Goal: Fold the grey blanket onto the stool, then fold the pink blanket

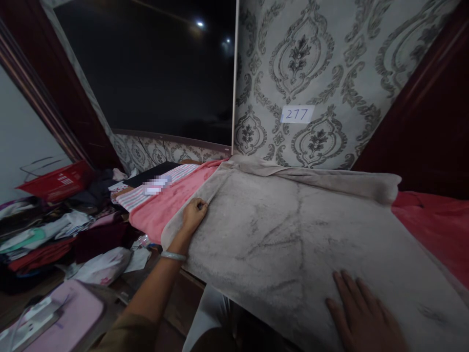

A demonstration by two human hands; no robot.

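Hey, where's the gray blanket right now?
In the head view, the gray blanket spreads across the centre and lower right, just right of the pink cloth, with the left hand at its left side.

2 bare hands, well apart, seen from the wearer's own viewpoint. The left forearm (156,283) slants up from the lower left, bare below a brown sleeve (126,335), the wrist (182,240) nearly straight. The left hand (194,213) is curled, thumb and index finger meeting in a pinch. At lower right, the right hand (361,313) is palm down, slightly blurred, fingers (346,288) extended forward, thumb (337,313) out sideways.
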